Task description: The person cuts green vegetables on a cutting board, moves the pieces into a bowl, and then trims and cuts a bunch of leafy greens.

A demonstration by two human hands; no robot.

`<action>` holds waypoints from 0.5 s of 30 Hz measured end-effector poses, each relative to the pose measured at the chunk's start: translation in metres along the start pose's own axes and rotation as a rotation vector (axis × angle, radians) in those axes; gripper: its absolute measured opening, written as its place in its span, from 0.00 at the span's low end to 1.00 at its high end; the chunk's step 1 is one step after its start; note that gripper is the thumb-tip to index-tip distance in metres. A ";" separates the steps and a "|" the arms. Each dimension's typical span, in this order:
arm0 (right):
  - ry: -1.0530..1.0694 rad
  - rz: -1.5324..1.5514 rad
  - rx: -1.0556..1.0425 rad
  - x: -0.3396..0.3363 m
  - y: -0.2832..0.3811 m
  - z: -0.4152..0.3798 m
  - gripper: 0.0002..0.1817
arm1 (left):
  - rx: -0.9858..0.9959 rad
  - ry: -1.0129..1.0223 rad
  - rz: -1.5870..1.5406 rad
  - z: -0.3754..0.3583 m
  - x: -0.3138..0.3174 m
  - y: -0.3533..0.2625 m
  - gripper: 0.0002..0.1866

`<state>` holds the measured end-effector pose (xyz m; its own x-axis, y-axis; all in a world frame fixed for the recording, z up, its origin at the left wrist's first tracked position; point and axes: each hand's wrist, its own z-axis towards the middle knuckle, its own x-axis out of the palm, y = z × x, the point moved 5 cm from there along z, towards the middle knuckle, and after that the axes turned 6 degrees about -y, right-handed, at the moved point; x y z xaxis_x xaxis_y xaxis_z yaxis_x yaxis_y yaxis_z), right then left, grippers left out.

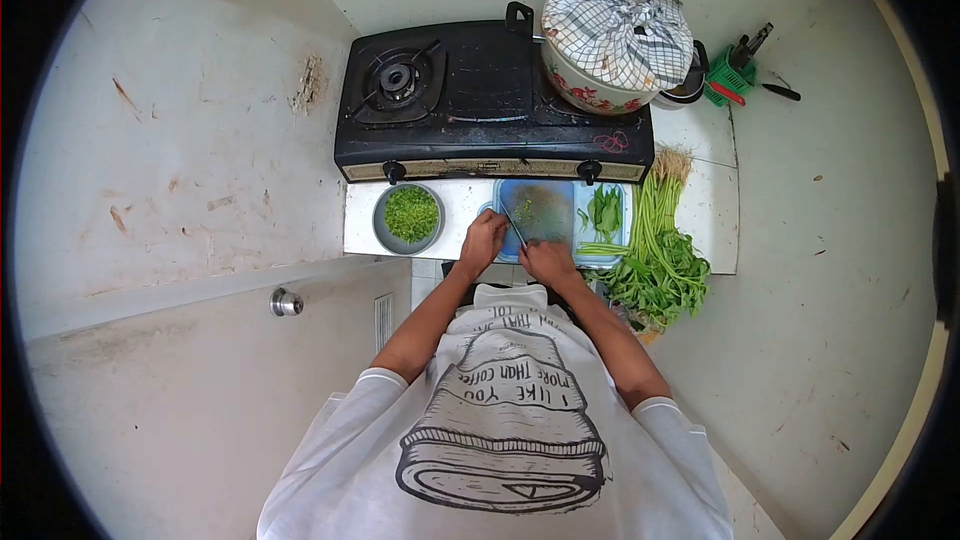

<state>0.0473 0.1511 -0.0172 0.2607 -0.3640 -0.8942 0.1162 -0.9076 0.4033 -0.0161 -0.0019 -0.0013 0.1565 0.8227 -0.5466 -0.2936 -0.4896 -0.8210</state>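
My right hand [548, 262] is wrapped round the handle of a knife [514, 228], whose blade slants up and left over a blue cutting board [552, 202]. At the board's left edge, my left hand [484, 239] has its fingers closed near the blade; what they hold, if anything, is too small to make out. Small green bits [525, 208] lie on the board. Some cut green leaves [604, 212] sit on the light-blue tray [625, 202] to the right. A grey bowl [378, 223] of chopped greens [411, 215] stands to the left.
Behind the board is a black gas stove [490, 90] with a large floral pot [598, 95] under a checked cloth [620, 30]. Bundled leafy greens [660, 265] lie at the right. A green basket [725, 78] holds utensils near the right wall.
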 end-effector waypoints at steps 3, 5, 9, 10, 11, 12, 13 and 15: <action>-0.004 0.012 -0.003 -0.001 0.003 0.005 0.23 | 0.011 -0.007 0.010 -0.001 0.001 0.002 0.07; -0.038 0.034 0.017 0.002 0.005 0.011 0.23 | 0.004 -0.008 0.007 -0.001 0.000 0.002 0.07; -0.049 0.021 0.005 -0.001 0.008 0.010 0.23 | 0.009 -0.035 -0.014 -0.002 -0.001 0.002 0.06; -0.035 0.017 0.002 -0.004 0.008 0.006 0.23 | 0.020 -0.048 -0.019 -0.002 -0.002 0.001 0.06; -0.021 0.014 -0.002 -0.006 0.008 0.003 0.23 | -0.009 -0.040 -0.025 -0.002 -0.001 0.002 0.06; -0.019 0.003 0.000 -0.004 0.006 0.001 0.23 | -0.039 -0.032 -0.031 -0.002 -0.001 0.003 0.06; -0.016 -0.007 0.001 -0.002 0.005 -0.002 0.23 | -0.070 -0.025 -0.038 -0.003 0.000 0.004 0.06; -0.012 -0.017 0.000 0.000 0.004 -0.002 0.23 | -0.056 -0.024 -0.014 -0.002 0.000 0.005 0.06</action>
<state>0.0495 0.1481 -0.0153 0.2474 -0.3505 -0.9033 0.1207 -0.9139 0.3876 -0.0155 -0.0049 -0.0062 0.1379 0.8359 -0.5313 -0.2380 -0.4927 -0.8370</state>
